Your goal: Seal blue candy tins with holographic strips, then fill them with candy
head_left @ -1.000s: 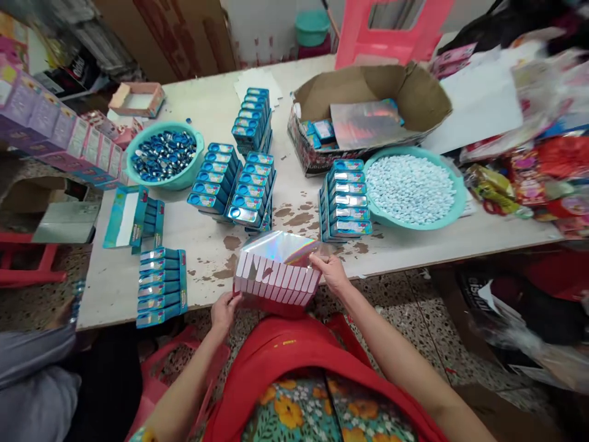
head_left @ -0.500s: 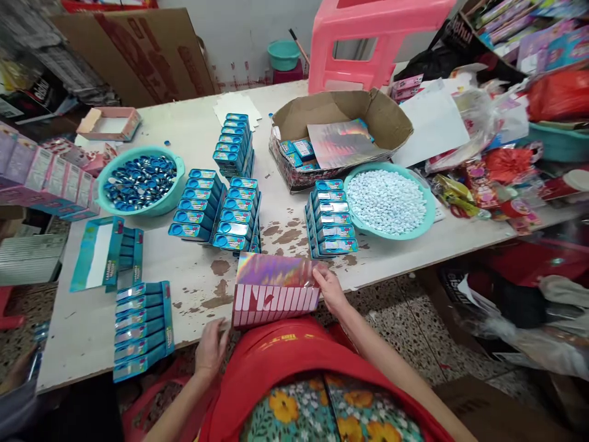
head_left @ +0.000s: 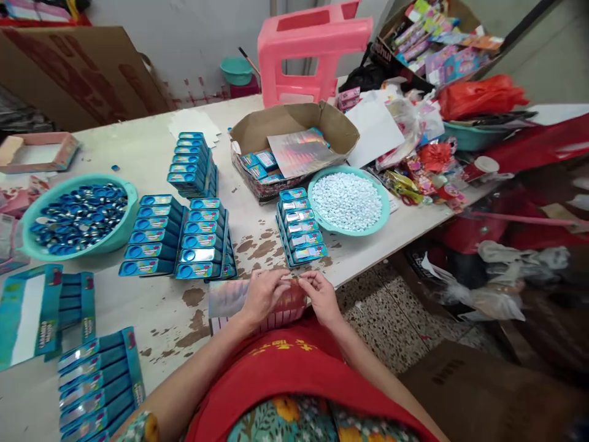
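Observation:
A shiny holographic sticker sheet (head_left: 227, 296) with rows of pale strips lies at the table's front edge, against the red apron. My left hand (head_left: 264, 298) reaches over its middle, fingers bent together near the sheet's upper right corner; what they pinch is too small to make out. At that same corner, my right hand (head_left: 322, 299) is closed, thumb and forefinger pinching the sheet's edge. The two sets of fingertips almost meet. Just beyond them stands a row of small blue boxes (head_left: 301, 227) in a blue tray, some with silvery strips on their ends.
Further blue box rows (head_left: 200, 236) stand left of centre. A turquoise basin (head_left: 124, 227) holds blue-and-silver round pieces; another basin (head_left: 386, 205) holds white pellets. A cardboard box (head_left: 294, 116) and a pink stool (head_left: 267, 67) are behind. Bags and packets (head_left: 423, 166) crowd the right end.
My left hand has come up from the table edge to the sheet's upper right corner, meeting my right hand there. The view has turned right.

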A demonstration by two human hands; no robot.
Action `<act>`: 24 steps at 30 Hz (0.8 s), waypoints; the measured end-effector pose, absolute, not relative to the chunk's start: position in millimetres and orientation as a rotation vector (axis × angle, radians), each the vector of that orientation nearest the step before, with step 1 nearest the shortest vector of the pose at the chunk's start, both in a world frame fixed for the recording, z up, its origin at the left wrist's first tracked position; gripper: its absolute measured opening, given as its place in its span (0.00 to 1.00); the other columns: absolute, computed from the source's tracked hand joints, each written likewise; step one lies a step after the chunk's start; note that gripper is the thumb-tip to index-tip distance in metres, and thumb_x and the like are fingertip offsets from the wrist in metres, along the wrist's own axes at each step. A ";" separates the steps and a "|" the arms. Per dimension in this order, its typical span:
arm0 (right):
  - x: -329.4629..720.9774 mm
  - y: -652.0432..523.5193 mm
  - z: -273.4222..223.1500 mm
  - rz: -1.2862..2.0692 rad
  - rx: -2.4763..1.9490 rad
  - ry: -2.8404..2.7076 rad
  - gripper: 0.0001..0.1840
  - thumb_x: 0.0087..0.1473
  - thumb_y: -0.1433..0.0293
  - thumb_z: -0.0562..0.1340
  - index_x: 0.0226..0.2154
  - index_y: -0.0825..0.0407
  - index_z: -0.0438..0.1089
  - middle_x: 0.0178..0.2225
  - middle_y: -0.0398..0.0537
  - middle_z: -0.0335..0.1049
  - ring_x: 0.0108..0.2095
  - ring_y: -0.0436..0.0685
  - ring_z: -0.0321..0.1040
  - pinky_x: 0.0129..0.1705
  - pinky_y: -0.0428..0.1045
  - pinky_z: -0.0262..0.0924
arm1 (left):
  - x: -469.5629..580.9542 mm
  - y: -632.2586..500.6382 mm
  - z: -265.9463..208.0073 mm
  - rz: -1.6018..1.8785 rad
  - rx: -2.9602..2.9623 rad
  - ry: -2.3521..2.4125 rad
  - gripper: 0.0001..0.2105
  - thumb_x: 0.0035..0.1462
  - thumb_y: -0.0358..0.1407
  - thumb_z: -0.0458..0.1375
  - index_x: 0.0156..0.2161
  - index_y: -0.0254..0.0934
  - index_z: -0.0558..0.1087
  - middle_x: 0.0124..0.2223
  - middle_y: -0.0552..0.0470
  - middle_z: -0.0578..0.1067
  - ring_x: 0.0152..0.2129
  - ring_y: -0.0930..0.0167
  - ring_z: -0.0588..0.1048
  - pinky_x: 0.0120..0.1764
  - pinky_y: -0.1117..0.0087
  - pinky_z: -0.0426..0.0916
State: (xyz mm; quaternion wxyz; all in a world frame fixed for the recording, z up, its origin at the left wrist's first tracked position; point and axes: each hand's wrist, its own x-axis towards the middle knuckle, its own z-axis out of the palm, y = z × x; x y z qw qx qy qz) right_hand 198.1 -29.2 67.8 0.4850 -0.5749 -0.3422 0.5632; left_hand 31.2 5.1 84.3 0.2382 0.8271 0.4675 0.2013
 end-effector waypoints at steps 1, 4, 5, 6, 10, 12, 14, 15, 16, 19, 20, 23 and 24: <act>201.1 -28.4 68.4 1.384 -1.398 -0.811 0.16 0.46 0.58 0.66 0.33 0.51 0.67 0.26 0.40 0.68 0.27 0.50 0.64 0.30 0.45 0.59 | 29.6 5.2 82.4 0.552 2.246 1.262 0.11 0.61 0.39 0.53 0.46 0.38 0.72 0.39 0.50 0.77 0.37 0.69 0.72 0.42 0.65 0.58; 207.9 -26.2 68.7 1.442 -1.368 -0.776 0.15 0.47 0.59 0.65 0.34 0.50 0.66 0.23 0.38 0.66 0.24 0.48 0.61 0.27 0.44 0.57 | 25.4 8.4 83.4 0.482 2.232 1.232 0.10 0.60 0.40 0.54 0.42 0.41 0.74 0.36 0.52 0.77 0.35 0.69 0.70 0.40 0.65 0.57; 209.1 -26.2 68.7 1.451 -1.358 -0.767 0.15 0.47 0.59 0.65 0.34 0.50 0.66 0.23 0.38 0.66 0.23 0.48 0.61 0.27 0.44 0.57 | 24.8 10.0 85.8 0.452 2.215 1.241 0.09 0.60 0.40 0.55 0.41 0.41 0.75 0.36 0.53 0.77 0.34 0.68 0.70 0.39 0.66 0.56; 209.7 -26.7 68.6 1.457 -1.350 -0.758 0.15 0.47 0.59 0.66 0.34 0.50 0.66 0.22 0.37 0.66 0.23 0.48 0.61 0.27 0.44 0.56 | 24.5 11.4 89.3 0.429 2.186 1.254 0.09 0.59 0.40 0.56 0.40 0.41 0.75 0.35 0.53 0.77 0.34 0.68 0.69 0.39 0.66 0.56; 209.3 -33.9 68.9 1.443 -1.326 -0.733 0.14 0.47 0.61 0.66 0.35 0.50 0.67 0.22 0.37 0.66 0.23 0.48 0.62 0.28 0.44 0.57 | 24.4 12.6 109.3 0.326 1.990 1.267 0.08 0.58 0.40 0.56 0.35 0.41 0.77 0.32 0.54 0.76 0.32 0.70 0.69 0.38 0.69 0.57; 210.6 -38.4 70.4 1.431 -1.325 -0.724 0.14 0.48 0.62 0.66 0.36 0.49 0.67 0.22 0.37 0.66 0.24 0.49 0.62 0.30 0.45 0.58 | 25.0 10.6 118.7 0.285 1.922 1.239 0.09 0.59 0.39 0.56 0.34 0.41 0.77 0.30 0.55 0.76 0.31 0.70 0.68 0.37 0.69 0.58; 214.9 -40.8 73.9 1.458 -1.348 -0.786 0.14 0.49 0.61 0.65 0.38 0.48 0.68 0.23 0.38 0.67 0.25 0.50 0.63 0.30 0.46 0.59 | 26.3 7.8 124.5 0.266 1.925 1.239 0.09 0.59 0.38 0.55 0.34 0.41 0.77 0.30 0.55 0.76 0.31 0.70 0.68 0.37 0.69 0.58; 218.1 -40.7 76.4 1.475 -1.368 -0.862 0.14 0.49 0.61 0.65 0.39 0.48 0.69 0.25 0.40 0.68 0.26 0.51 0.64 0.31 0.46 0.60 | 27.2 6.3 125.9 0.263 1.956 1.248 0.09 0.60 0.38 0.54 0.35 0.41 0.77 0.31 0.55 0.76 0.32 0.70 0.68 0.37 0.69 0.58; 221.6 -39.7 79.4 1.479 -1.390 -0.968 0.14 0.49 0.61 0.65 0.39 0.48 0.71 0.27 0.41 0.69 0.27 0.52 0.65 0.31 0.47 0.60 | 28.0 4.8 126.3 0.263 2.001 1.252 0.09 0.60 0.38 0.54 0.35 0.41 0.76 0.31 0.54 0.76 0.33 0.69 0.68 0.38 0.68 0.57; 230.4 -33.4 89.7 1.361 -1.446 -1.328 0.08 0.49 0.63 0.66 0.33 0.48 0.74 0.31 0.45 0.70 0.32 0.54 0.65 0.34 0.48 0.60 | 29.7 1.1 124.2 0.276 2.159 1.230 0.10 0.62 0.38 0.51 0.36 0.39 0.74 0.34 0.52 0.75 0.35 0.69 0.68 0.40 0.67 0.56; 231.8 -31.1 93.0 1.303 -1.459 -1.415 0.06 0.50 0.64 0.65 0.31 0.48 0.74 0.31 0.45 0.70 0.33 0.54 0.65 0.35 0.48 0.59 | 29.8 0.2 123.0 0.289 2.208 1.223 0.10 0.63 0.38 0.50 0.38 0.38 0.74 0.35 0.52 0.75 0.36 0.69 0.68 0.41 0.66 0.56; 231.0 -26.8 99.1 1.201 -1.485 -1.518 0.06 0.52 0.65 0.63 0.29 0.49 0.73 0.28 0.44 0.67 0.30 0.52 0.64 0.33 0.47 0.57 | 27.9 -1.4 119.3 0.302 2.336 1.206 0.10 0.63 0.39 0.50 0.43 0.39 0.71 0.37 0.51 0.75 0.36 0.69 0.68 0.43 0.64 0.55; 229.6 -26.5 99.5 1.186 -1.490 -1.508 0.06 0.52 0.65 0.64 0.28 0.50 0.73 0.27 0.43 0.67 0.29 0.52 0.63 0.32 0.47 0.57 | 26.5 -1.5 118.2 0.294 2.362 1.200 0.10 0.63 0.39 0.50 0.43 0.39 0.71 0.37 0.51 0.75 0.36 0.69 0.68 0.43 0.64 0.55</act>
